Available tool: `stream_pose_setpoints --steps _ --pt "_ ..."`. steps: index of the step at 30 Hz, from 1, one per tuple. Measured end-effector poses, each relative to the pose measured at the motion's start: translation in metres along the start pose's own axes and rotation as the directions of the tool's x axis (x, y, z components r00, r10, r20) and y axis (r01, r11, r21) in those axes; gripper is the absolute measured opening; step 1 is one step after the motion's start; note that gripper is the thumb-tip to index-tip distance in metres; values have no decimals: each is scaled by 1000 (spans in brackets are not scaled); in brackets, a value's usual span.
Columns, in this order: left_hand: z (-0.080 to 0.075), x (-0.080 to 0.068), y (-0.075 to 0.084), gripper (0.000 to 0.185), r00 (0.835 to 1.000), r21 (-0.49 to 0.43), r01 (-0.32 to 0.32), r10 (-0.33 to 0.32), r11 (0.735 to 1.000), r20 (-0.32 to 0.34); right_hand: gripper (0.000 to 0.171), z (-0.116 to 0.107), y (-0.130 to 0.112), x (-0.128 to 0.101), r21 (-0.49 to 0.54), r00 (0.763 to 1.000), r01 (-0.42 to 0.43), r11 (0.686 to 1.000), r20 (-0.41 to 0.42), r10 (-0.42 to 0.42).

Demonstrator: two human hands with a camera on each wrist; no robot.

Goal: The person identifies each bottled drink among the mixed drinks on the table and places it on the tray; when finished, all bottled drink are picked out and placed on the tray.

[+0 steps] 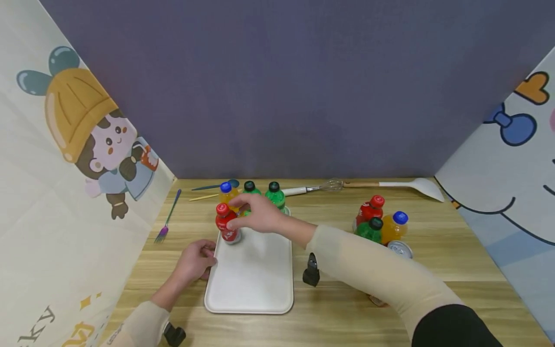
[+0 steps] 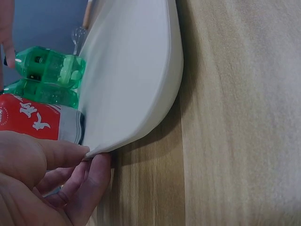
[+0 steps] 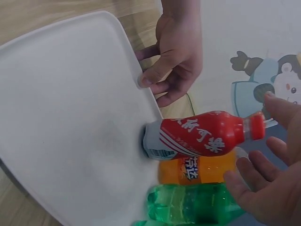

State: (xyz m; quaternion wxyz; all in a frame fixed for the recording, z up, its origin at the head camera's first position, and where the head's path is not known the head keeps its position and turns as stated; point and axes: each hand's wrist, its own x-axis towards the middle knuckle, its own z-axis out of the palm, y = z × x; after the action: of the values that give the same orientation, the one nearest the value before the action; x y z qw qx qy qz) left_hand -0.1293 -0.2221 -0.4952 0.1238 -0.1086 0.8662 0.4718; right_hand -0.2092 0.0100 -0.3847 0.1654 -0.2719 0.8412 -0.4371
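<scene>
White tray (image 1: 251,284) on bench (image 1: 433,270): four bottles loaded; red-capped bottle (image 1: 226,223) just placed at rear-left. Right hand (image 1: 256,214) loosely open around it. Left hand (image 1: 197,260) pinches tray rim. Three bottles (image 1: 381,224) and a can (image 1: 400,248) remain outside.

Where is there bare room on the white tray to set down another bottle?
The white tray is bare across its near and middle parts, from the left hand to its right rim. Its far edge is crowded: the red bottle under the right hand, then orange and green bottles.

"ky" on left wall sheet (image 1: 39,324)
</scene>
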Motion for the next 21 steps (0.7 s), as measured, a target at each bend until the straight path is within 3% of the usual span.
stream_pose_setpoints --steps 5,21 --pt "2 1 -2 44 1000 -1 -6 6 1000 1 60 -19 -1 -18 18 999 32 999 6 -32" --pt "1 2 -3 46 1000 27 -13 13 1000 -15 56 -101 14 -91 82 989 77 994 -135 -65"
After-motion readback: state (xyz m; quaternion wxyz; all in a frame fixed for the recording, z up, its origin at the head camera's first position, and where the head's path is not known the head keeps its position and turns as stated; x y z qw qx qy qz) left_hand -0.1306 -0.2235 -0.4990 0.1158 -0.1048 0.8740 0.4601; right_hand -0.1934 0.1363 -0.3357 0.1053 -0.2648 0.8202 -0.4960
